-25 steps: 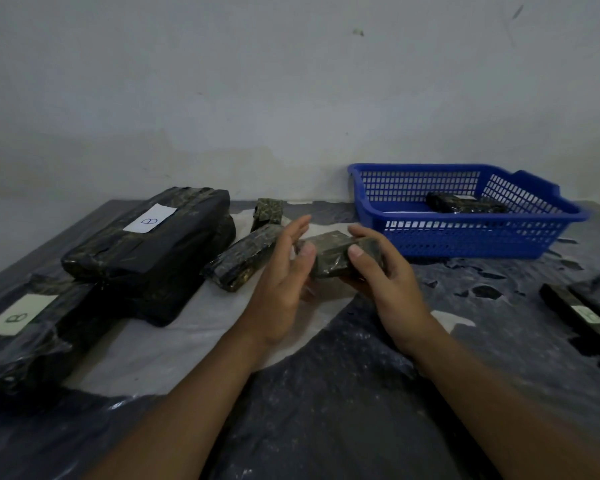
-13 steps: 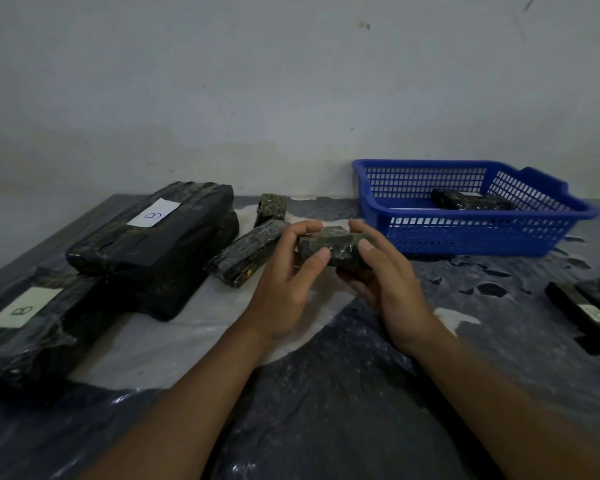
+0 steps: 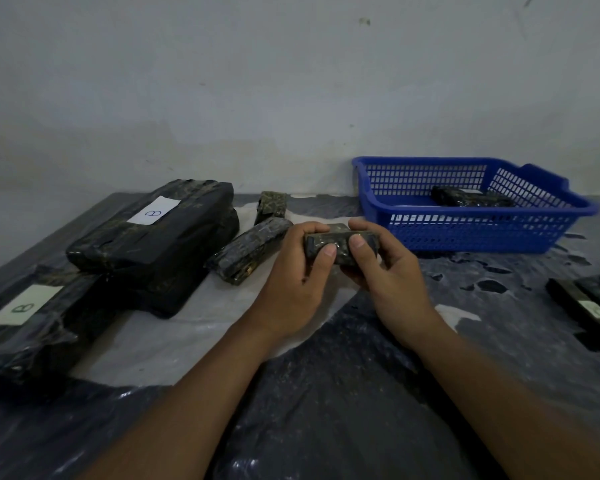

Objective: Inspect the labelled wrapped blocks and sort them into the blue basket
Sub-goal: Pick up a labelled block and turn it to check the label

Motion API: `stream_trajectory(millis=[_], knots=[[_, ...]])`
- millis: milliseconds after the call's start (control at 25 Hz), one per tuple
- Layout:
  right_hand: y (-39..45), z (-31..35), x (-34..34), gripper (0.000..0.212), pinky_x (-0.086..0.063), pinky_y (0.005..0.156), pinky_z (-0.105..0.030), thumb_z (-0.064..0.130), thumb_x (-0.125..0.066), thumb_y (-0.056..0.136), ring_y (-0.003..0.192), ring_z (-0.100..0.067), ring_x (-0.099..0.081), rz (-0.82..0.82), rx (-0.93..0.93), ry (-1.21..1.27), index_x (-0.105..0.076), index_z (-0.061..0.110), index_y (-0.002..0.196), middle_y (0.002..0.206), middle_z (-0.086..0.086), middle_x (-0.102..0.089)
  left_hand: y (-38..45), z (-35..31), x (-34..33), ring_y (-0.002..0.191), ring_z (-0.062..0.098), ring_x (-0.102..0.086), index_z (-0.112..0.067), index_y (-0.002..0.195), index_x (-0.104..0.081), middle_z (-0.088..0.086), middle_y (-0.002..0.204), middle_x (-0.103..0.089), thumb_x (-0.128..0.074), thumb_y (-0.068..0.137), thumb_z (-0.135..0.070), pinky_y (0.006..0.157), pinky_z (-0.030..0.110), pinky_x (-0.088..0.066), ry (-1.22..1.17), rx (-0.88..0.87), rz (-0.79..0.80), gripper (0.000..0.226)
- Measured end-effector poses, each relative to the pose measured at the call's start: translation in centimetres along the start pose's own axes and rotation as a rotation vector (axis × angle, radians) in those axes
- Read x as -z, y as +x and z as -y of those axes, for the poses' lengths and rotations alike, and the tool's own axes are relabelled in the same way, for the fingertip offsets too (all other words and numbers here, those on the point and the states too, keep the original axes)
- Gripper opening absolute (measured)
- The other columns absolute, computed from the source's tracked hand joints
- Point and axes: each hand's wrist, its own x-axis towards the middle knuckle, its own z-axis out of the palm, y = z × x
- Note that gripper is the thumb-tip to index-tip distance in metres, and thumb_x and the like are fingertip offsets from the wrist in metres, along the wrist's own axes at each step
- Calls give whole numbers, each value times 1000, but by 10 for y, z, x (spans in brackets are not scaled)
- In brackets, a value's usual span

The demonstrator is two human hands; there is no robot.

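I held a small wrapped block [image 3: 340, 244] above the counter [image 3: 326, 393] in both hands, left hand [image 3: 296, 282] and right hand [image 3: 388, 275], fingers curled round it, thumbs pressed on its near face. Inspection seemed under way, no label showing; next, a reach right to the basket [image 3: 464, 233], where one block [image 3: 471, 199] lay.

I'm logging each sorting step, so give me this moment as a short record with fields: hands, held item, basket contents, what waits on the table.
left hand: left hand grips the left end of the small wrapped block
right hand: right hand grips its right end, thumb on the near face
held item: held above the table, in front of the blue basket; no label visible
basket contents: one dark wrapped block
waiting, left: large block labelled B, second B-labelled block, two small blocks
waiting, right: labelled blocks at the edge, letter unreadable
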Motion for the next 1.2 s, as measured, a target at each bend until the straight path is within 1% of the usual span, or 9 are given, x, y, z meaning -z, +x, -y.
stream_trajectory(millis=[80, 160, 320, 520, 720, 840, 1000, 1120, 1200], knots=[[0, -1, 0, 34, -59, 81, -23, 27, -64, 93, 103, -14, -74, -2, -2, -6, -67, 15, 124, 122, -11, -70, -1, 0, 1, 114, 12, -62, -15, 131, -50, 3, 125, -61, -49, 102, -34, 98, 32, -52, -10, 7, 12, 34], [-1, -1, 0, 41, -60, 83, -25, 32, -67, 88, 105, -16, -74, 3, -11, 12, -67, 16, 125, 124, -10, -70, -2, -1, 3, 114, 13, -61, -15, 131, -50, 4, 126, -60, -47, 102, -35, 99, 33, -52, -40, 9, 28, 35], [-3, -2, -1, 53, -59, 86, -25, 33, -75, 82, 106, -13, -74, 22, 16, -50, -65, 17, 131, 125, -3, -70, -1, 0, 6, 115, 13, -61, -16, 131, -50, 3, 126, -60, -42, 99, -47, 98, 33, -52, -53, 5, 26, 45], [-2, -2, 0, 48, -60, 86, -27, 30, -75, 82, 105, -17, -74, 7, 38, -41, -66, 14, 127, 122, -6, -71, 1, 1, 4, 114, 9, -61, -15, 129, -52, 1, 124, -60, -44, 104, -37, 98, 30, -51, 1, -20, -2, 35], [-2, -3, -1, 46, -60, 84, -26, 30, -80, 77, 104, -16, -74, -13, 62, -61, -68, 18, 120, 118, -5, -73, 1, 2, 5, 114, 13, -61, -15, 130, -52, 1, 124, -59, -40, 103, -43, 97, 31, -52, -23, -37, 17, 41], [-1, -3, 0, 44, -61, 84, -27, 32, -78, 79, 104, -17, -74, -16, 60, -70, -68, 19, 119, 118, -6, -73, 1, 1, 3, 113, 11, -61, -14, 129, -52, 1, 123, -60, -40, 105, -37, 95, 28, -52, -8, -25, 10, 36], [-1, -3, 1, 34, -61, 80, -27, 35, -70, 85, 104, -21, -75, -6, 18, -8, -70, 20, 115, 120, -9, -72, 1, 0, 5, 102, 9, -61, -11, 127, -54, 4, 116, -60, -33, 107, -31, 85, 19, -48, -26, -44, 19, 35], [-2, -1, -1, 35, -61, 77, -25, 36, -68, 85, 100, -19, -76, 1, -10, -4, -69, 19, 116, 120, -8, -72, 1, 2, 5, 103, 13, -61, -12, 126, -56, 5, 115, -62, -28, 108, -32, 86, 23, -49, 0, -40, -20, 39], [-3, 1, -1, 42, -61, 77, -28, 43, -64, 86, 102, -20, -75, 22, -47, 1, -67, 23, 123, 123, -4, -70, 1, 1, 4, 98, 10, -62, -13, 123, -59, 3, 112, -63, -27, 107, -34, 81, 21, -48, -34, -12, -61, 41]])
